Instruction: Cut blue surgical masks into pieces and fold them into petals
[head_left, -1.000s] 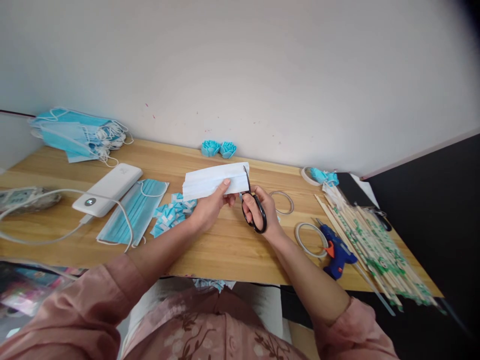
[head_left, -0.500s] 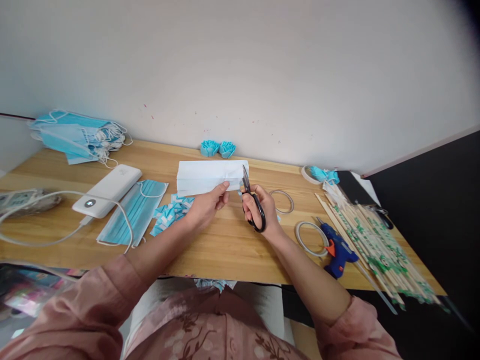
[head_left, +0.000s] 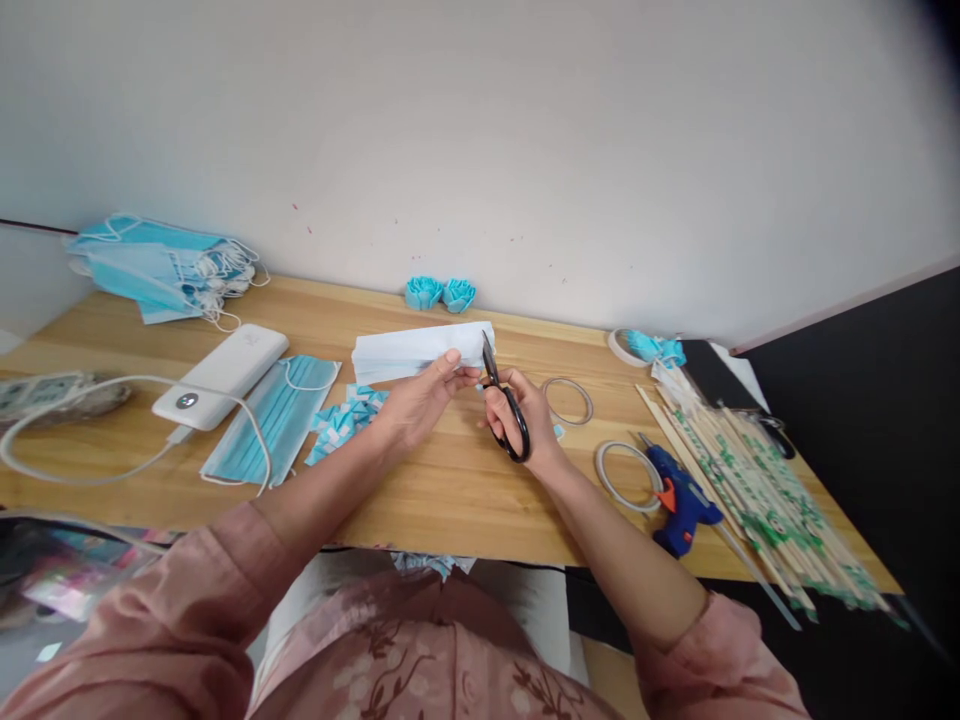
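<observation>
My left hand pinches the lower edge of a white folded mask sheet, held just above the wooden table. My right hand grips black-handled scissors, whose blades point up at the sheet's right end. A pile of small cut blue-and-white pieces lies under my left wrist. Both sleeves are pink.
On the left lie a blue face mask, a white power bank with a cable, and a stack of masks. Two blue rosettes sit by the wall. Tape rings, a blue glue gun and wrapped chopsticks lie right.
The white sheet has tipped flatter and dropped a little in my left hand. The scissors stay at its right end, blades now close to the edge.
</observation>
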